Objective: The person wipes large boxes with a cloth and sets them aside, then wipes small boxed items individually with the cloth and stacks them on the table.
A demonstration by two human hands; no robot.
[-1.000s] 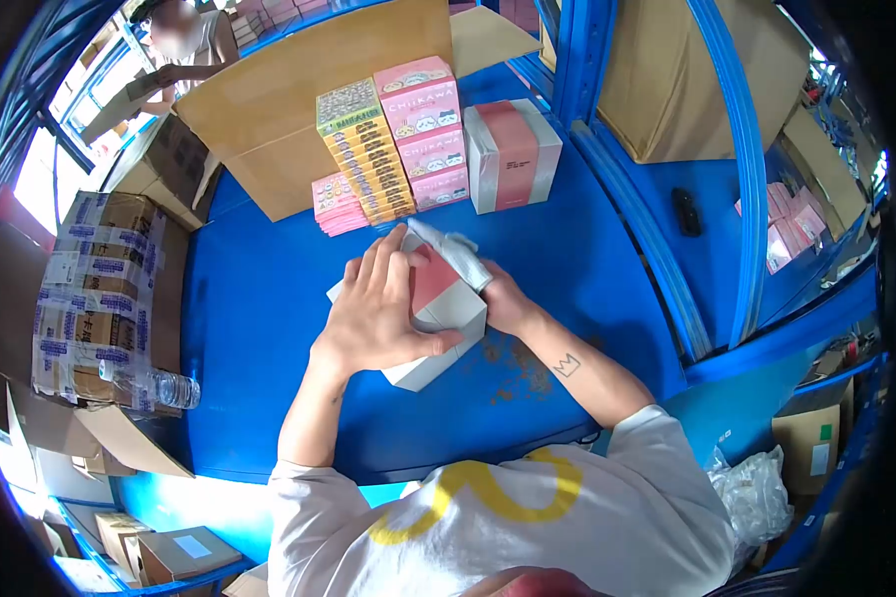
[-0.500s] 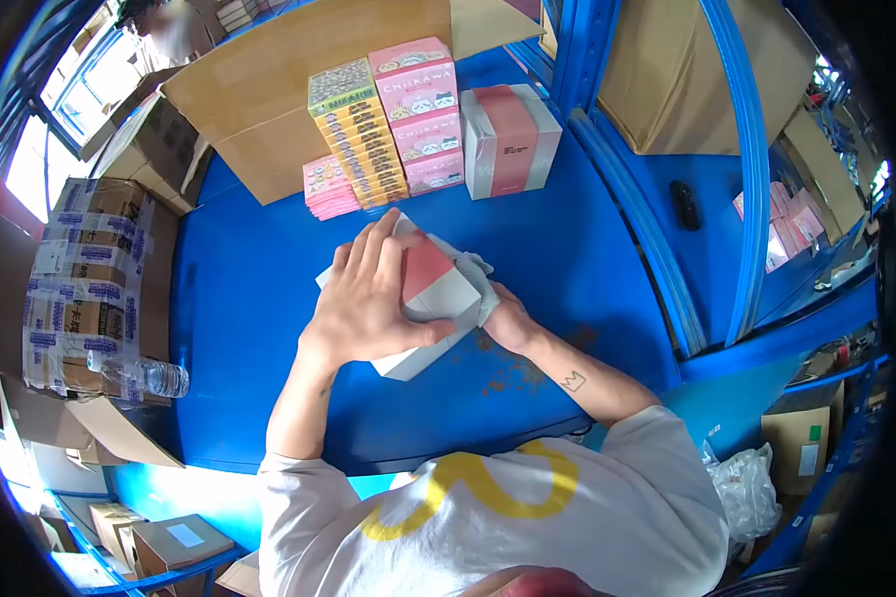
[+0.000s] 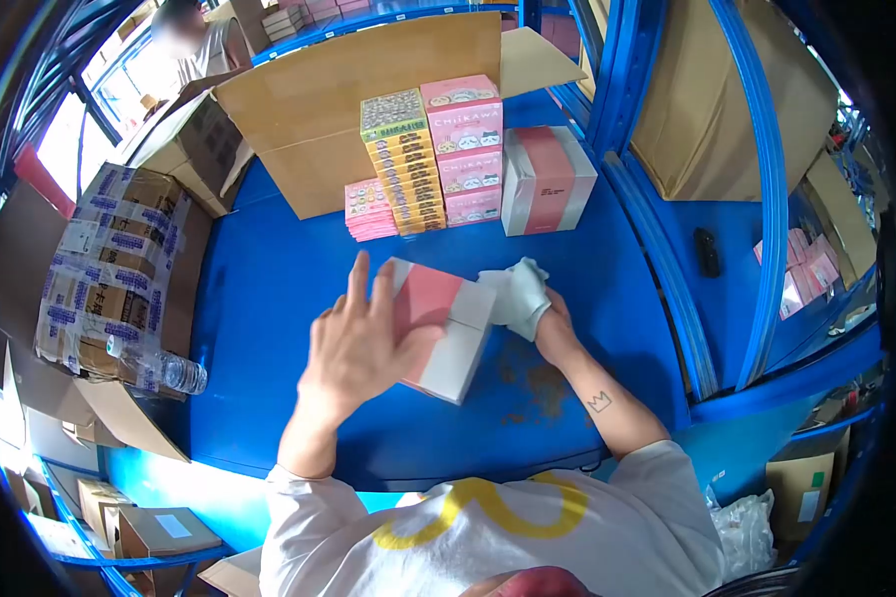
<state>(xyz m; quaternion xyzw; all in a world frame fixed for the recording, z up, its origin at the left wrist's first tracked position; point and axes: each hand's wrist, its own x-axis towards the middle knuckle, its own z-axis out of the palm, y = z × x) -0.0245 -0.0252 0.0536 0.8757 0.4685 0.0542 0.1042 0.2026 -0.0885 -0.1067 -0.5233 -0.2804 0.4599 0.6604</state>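
So there's open blue tabletop (image 3: 259,289) left of the white-and-pink box (image 3: 438,328), but the stacked pink cartons (image 3: 468,149) and upright cardboard flap (image 3: 299,129) wall off the back.

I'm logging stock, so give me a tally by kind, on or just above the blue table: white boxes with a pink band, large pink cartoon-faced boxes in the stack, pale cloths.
White cardboard boxes with a pink band: 2 (front, rear)
Large pink cartoon-faced cardboard boxes: 3 visible
Pale cloth: 1
Total: 6
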